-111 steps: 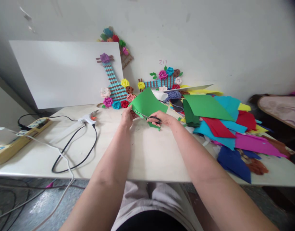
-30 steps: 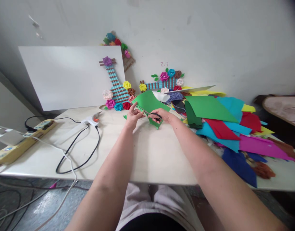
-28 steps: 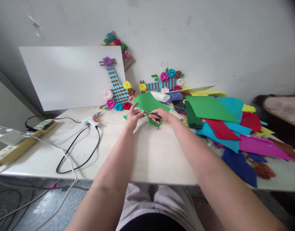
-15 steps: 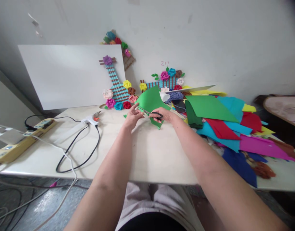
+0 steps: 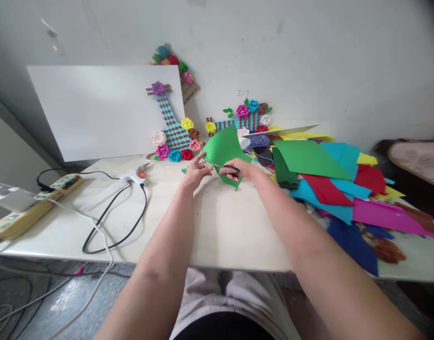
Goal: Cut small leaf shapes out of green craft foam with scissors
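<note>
My left hand (image 5: 198, 172) pinches the left edge of a green sheet (image 5: 222, 145), which may be paper or felt. My right hand (image 5: 238, 169) is closed round the dark handles of a pair of scissors (image 5: 231, 170). Their blades point left across the sheet's lower part, close to my left fingers. The sheet's upper part stands tilted up above the table, and a cut corner hangs below the scissors. A small green scrap lies just left of my left hand.
A glue gun (image 5: 134, 176) with a looped black cord lies left, near a yellow power strip (image 5: 36, 205). Flower-trimmed guitar crafts (image 5: 172, 123) lean at the back beside a white board (image 5: 107, 113). Coloured sheets (image 5: 316, 160) are heaped on the right of the table (image 5: 238, 226).
The green sheet has shifted very slightly, its lower corner a little to the right. Both hands stay in nearly the same place, with the same grips.
</note>
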`<state>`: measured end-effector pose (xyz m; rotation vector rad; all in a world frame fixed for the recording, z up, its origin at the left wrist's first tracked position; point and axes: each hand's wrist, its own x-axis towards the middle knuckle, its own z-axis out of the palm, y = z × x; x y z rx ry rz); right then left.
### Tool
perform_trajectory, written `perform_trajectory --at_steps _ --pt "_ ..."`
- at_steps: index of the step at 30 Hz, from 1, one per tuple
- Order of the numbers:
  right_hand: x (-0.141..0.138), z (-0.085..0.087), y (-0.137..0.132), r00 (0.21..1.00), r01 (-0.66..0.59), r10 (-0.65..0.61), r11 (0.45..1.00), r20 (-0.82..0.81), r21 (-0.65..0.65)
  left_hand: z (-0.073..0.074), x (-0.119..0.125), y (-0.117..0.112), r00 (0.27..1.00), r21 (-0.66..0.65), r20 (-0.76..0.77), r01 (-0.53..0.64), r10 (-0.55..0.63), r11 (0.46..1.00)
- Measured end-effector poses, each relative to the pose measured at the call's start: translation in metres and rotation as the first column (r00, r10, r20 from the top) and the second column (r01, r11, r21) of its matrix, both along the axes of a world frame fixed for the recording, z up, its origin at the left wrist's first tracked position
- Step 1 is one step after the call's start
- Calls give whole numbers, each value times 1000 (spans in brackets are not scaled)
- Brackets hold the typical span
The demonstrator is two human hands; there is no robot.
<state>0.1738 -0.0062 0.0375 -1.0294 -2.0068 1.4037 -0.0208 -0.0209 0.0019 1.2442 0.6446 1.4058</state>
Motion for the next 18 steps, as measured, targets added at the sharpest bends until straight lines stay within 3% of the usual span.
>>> perform_trajectory --at_steps 12,18 --pt "-3 -15 8 996 70 -71 997 -53 -27 -3 -1 3 1000 18 -17 -16 17 1000" --pt "-3 -22 7 993 46 -48 999 -106 -24 -6 -1 4 998 34 -33 -45 46 998"
